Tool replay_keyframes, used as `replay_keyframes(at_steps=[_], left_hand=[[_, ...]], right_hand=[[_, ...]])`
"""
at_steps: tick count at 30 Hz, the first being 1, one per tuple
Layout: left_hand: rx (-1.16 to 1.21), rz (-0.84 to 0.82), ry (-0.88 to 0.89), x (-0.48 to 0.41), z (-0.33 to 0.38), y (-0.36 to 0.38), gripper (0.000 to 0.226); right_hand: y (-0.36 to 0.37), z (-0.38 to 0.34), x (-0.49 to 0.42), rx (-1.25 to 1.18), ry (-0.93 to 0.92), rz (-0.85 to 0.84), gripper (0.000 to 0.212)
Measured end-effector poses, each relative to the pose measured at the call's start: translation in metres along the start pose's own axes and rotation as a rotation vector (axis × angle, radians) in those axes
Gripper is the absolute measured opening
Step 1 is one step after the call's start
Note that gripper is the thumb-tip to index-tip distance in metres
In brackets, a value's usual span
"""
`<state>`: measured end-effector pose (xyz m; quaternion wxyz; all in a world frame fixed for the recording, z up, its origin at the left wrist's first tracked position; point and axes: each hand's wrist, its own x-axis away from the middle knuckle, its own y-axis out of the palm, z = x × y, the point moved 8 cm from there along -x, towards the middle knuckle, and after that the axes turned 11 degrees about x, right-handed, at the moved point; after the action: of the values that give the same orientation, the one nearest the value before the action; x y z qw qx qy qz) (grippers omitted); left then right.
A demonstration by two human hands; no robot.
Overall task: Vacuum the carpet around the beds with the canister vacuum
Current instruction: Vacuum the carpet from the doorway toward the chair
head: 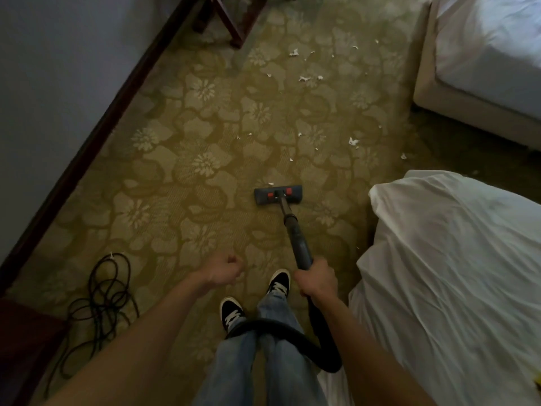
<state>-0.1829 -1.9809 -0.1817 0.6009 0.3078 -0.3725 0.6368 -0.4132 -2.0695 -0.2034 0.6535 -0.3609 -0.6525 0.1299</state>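
My right hand (316, 281) grips the dark vacuum wand (294, 230), which slants down and forward to a flat floor head (278, 194) with two red tabs resting on the olive flowered carpet (181, 177). A black hose (292, 326) loops from the wand across my legs. My left hand (225, 269) hangs over the carpet with curled fingers and holds nothing. Several white paper scraps (304, 79) lie on the carpet ahead of the floor head, and one scrap touches its front edge. The canister is out of view.
A bed with white sheets (453, 273) stands close on my right, a second bed (483, 54) farther ahead on the right. A tangled black cord (102, 303) lies at the left by the dark baseboard (87, 142). Wooden furniture legs (231, 22) stand at the top.
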Motion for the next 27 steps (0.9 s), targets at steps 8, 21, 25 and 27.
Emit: replay_keyframes(at_steps=[8,21,25,27], left_hand=[[0.050,0.085,-0.079,-0.004,0.009,-0.009,0.018],[0.116,0.122,-0.094,-0.027,0.091,0.003,0.018],[0.090,0.139,-0.097,-0.034,0.106,0.001,0.018],[0.072,0.124,-0.074,-0.036,0.115,0.005,0.014]], right_hand=[[-0.013,-0.025,-0.017,0.019,-0.051,-0.021,0.043],[-0.082,-0.054,-0.076,0.025,-0.092,-0.062,0.041],[-0.087,-0.048,-0.085,0.034,-0.094,-0.082,0.042],[-0.089,-0.044,-0.082,0.035,-0.087,-0.094,0.040]])
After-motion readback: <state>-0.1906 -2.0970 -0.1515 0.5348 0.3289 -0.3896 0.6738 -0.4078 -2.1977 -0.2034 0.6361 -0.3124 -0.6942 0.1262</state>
